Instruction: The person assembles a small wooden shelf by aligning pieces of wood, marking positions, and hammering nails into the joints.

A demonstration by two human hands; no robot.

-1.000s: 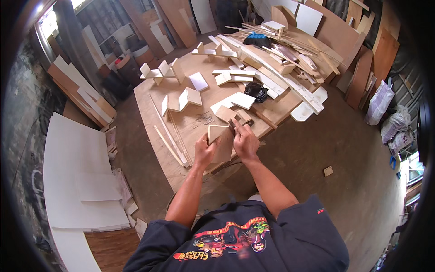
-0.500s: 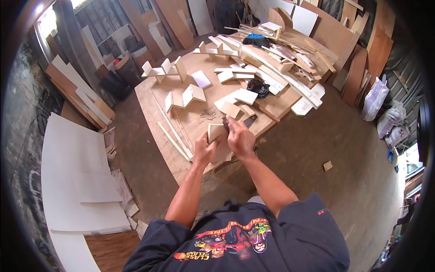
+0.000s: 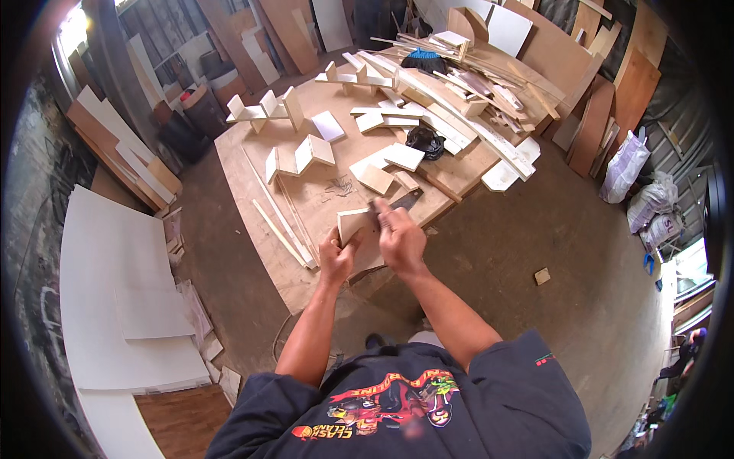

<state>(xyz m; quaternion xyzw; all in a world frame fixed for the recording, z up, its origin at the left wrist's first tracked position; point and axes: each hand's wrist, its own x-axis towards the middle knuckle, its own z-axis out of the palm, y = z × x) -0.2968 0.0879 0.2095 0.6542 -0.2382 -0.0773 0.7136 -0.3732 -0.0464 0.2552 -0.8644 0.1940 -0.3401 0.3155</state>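
Note:
My left hand (image 3: 336, 258) is closed round an angled wooden piece (image 3: 352, 222), apparently two small boards joined at a corner, and keeps it tilted above the table's near edge. My right hand (image 3: 401, 239) is closed on a small dark object (image 3: 375, 206) at that piece's right end; its exact kind is hard to make out. Just beyond the right hand lies a dark flat blade-like tool (image 3: 408, 200). A scatter of nails (image 3: 339, 186) lies on the table (image 3: 287, 218) beyond the left hand.
Angled board assemblies (image 3: 313, 153) stand at the table's left. Loose boards (image 3: 404, 157), a black plastic bag (image 3: 425, 143) and long strips (image 3: 489, 134) cover its right and far parts. Thin strips (image 3: 279, 233) lie near the left edge. A wood offcut (image 3: 542, 276) is on the floor.
The view has shifted slightly, so the table sits a little further left and up. My left hand still holds the angled piece, and my right hand stays against its right end.

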